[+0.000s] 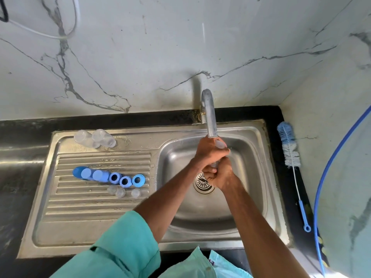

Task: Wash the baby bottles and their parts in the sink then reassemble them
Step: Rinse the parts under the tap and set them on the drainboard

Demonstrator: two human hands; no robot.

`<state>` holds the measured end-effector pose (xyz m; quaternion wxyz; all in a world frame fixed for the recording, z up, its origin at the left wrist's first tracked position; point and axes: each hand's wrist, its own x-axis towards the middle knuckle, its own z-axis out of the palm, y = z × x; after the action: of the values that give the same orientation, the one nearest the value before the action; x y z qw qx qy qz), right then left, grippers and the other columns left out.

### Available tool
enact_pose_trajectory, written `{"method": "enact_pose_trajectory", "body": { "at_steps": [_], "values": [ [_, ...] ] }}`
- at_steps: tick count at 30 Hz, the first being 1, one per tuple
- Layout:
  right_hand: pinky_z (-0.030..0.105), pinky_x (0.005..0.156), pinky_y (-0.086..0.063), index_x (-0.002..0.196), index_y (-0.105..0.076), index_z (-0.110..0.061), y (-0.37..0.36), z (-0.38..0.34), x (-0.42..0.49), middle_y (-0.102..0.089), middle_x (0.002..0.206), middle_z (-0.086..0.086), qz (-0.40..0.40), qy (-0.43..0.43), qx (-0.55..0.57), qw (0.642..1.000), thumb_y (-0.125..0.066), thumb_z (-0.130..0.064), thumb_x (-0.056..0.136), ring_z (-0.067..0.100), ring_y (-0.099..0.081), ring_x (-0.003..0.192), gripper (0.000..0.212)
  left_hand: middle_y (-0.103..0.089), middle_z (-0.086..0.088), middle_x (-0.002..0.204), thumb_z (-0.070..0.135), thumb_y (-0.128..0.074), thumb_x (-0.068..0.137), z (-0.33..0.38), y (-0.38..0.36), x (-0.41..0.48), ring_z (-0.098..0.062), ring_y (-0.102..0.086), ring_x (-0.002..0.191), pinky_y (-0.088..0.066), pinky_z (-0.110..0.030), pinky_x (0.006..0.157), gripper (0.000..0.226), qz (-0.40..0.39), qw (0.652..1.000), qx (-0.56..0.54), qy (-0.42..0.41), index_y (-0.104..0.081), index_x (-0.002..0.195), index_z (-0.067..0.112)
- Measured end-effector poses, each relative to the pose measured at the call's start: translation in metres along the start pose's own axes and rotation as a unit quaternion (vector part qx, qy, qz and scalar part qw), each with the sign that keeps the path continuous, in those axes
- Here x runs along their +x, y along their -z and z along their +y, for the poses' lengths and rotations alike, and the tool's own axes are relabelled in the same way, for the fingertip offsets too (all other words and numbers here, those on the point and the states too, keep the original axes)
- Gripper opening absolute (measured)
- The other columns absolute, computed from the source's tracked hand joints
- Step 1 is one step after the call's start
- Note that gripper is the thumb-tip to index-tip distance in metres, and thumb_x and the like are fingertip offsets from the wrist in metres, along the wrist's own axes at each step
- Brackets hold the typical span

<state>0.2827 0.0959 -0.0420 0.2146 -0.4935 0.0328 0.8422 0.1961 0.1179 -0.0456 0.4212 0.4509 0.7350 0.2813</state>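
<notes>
Bottle (220, 144), clear plastic, is under the tap (209, 117) above the sink (259, 149), left hand (209, 153) gripping its upper body, right hand (221, 177) curled around its lower end. Probably light, rigid, wet-slippery: grip the barrel.

You work at a brushed stainless-steel sink (259, 126), its metal dull and scuffed, its ridged draining board (80, 207) beaded with water. The tap (210, 121) is smooth grey metal with a soft sheen. The bottle (220, 144) beneath it is clear plastic, like the spare bottles (94, 138) far left. Caps (90, 174) and rings (125, 181) are matt blue plastic; teats (120, 192) look translucent. The brush (289, 145) at right has fluffy bristles, a wire stem and a plastic handle. The countertop (20, 177) is polished black stone, the wall (140, 57) glossy veined marble, your sleeve (124, 243) teal cloth.
</notes>
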Motion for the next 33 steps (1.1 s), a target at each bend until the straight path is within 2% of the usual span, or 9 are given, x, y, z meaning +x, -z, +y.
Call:
{"method": "enact_pose_trajectory", "body": {
  "at_steps": [5, 9, 12, 15, 17, 20, 22, 27, 33],
  "values": [
    [0.019, 0.026, -0.020, 0.077, -0.058, -0.012, 0.010, -0.007, -0.001, -0.042, 0.051, -0.006, -0.117, -0.115, -0.022, 0.986, -0.035, -0.063, 0.103, 0.006, -0.034, 0.029, 0.062, -0.080, 0.001, 0.087, 0.032, -0.087, 0.079, 0.008, 0.031, 0.013, -0.001, -0.070, 0.068, -0.053, -0.014, 0.062, 0.025, -0.151, 0.975, -0.125, 0.102, -0.082, 0.089, 0.010],
    [0.020, 0.034, -0.027, 0.079, -0.064, -0.012, -0.017, -0.001, 0.001, -0.052, 0.060, 0.002, 0.018, 0.105, -0.214, 0.971, -0.034, -0.076, 0.100, 0.008, -0.038, 0.040, 0.074, -0.078, -0.002, 0.078, 0.027, -0.083, 0.085, -0.008, 0.028, 0.012, -0.014, -0.071, 0.068, -0.055, -0.025, 0.058, 0.020, 0.040, 0.958, -0.230, 0.169, -0.081, 0.086, 0.007],
    [0.035, 0.065, -0.053, 0.110, -0.065, -0.003, -0.020, 0.009, 0.005, -0.066, 0.097, 0.024, 0.127, 0.236, -0.393, 0.880, -0.035, -0.068, 0.102, 0.026, -0.065, 0.073, 0.072, -0.073, -0.001, 0.073, 0.023, -0.067, 0.097, -0.004, 0.022, 0.010, -0.012, -0.066, 0.064, -0.049, -0.019, 0.050, 0.022, 0.118, 0.953, -0.213, 0.182, -0.074, 0.087, 0.005],
    [0.041, 0.087, -0.047, 0.131, -0.048, 0.010, -0.012, 0.017, 0.015, -0.059, 0.133, 0.029, 0.206, 0.308, -0.531, 0.762, -0.042, -0.038, 0.105, 0.040, -0.061, 0.118, 0.055, -0.069, -0.003, 0.092, 0.028, -0.051, 0.106, 0.010, 0.014, 0.002, -0.016, -0.064, 0.075, -0.042, -0.020, 0.052, 0.022, 0.124, 0.961, -0.186, 0.161, -0.062, 0.110, 0.009],
    [0.040, 0.075, -0.047, 0.120, -0.055, 0.010, -0.017, 0.016, 0.018, -0.067, 0.116, 0.031, 0.224, 0.300, -0.486, 0.790, -0.042, -0.022, 0.109, 0.036, -0.066, 0.097, 0.036, -0.067, -0.005, 0.105, 0.033, -0.054, 0.104, 0.013, 0.008, -0.002, -0.021, -0.064, 0.087, -0.043, -0.024, 0.060, 0.031, 0.094, 0.965, -0.181, 0.165, -0.056, 0.123, 0.009],
    [0.023, 0.039, -0.030, 0.085, -0.062, -0.010, -0.019, -0.001, 0.011, -0.049, 0.054, 0.003, 0.118, 0.155, -0.225, 0.955, -0.032, -0.054, 0.109, 0.012, -0.041, 0.041, 0.059, -0.075, -0.003, 0.102, 0.038, -0.072, 0.087, 0.007, 0.009, 0.001, -0.022, -0.073, 0.094, -0.055, -0.029, 0.072, 0.033, 0.062, 0.980, -0.137, 0.132, -0.068, 0.109, 0.014],
    [0.019, 0.030, -0.017, 0.071, -0.053, -0.016, -0.008, -0.016, 0.007, -0.034, 0.047, -0.007, -0.010, 0.019, -0.110, 0.994, -0.036, -0.064, 0.102, 0.004, -0.025, 0.034, 0.060, -0.078, -0.002, 0.094, 0.036, -0.084, 0.079, 0.004, 0.019, 0.003, -0.017, -0.075, 0.088, -0.061, -0.033, 0.079, 0.029, 0.022, 0.985, -0.134, 0.103, -0.075, 0.098, 0.016],
    [0.016, 0.028, -0.021, 0.078, -0.057, -0.011, -0.001, -0.027, 0.000, -0.035, 0.049, -0.010, -0.165, -0.119, -0.050, 0.978, -0.039, -0.066, 0.101, 0.002, -0.023, 0.035, 0.062, -0.080, -0.004, 0.088, 0.035, -0.090, 0.074, 0.005, 0.042, 0.013, -0.015, -0.074, 0.082, -0.056, -0.031, 0.076, 0.028, -0.076, 0.973, -0.206, 0.075, -0.081, 0.085, 0.011],
    [0.027, 0.043, -0.045, 0.100, -0.070, -0.003, -0.033, -0.015, 0.004, -0.068, 0.075, 0.013, 0.058, 0.200, -0.352, 0.912, -0.040, -0.054, 0.107, 0.017, -0.057, 0.049, 0.060, -0.070, 0.003, 0.067, 0.022, -0.072, 0.093, 0.003, 0.040, 0.001, 0.000, -0.063, 0.050, -0.049, -0.019, 0.047, 0.017, 0.170, 0.961, -0.192, 0.100, -0.078, 0.090, 0.006]
  ]
}}
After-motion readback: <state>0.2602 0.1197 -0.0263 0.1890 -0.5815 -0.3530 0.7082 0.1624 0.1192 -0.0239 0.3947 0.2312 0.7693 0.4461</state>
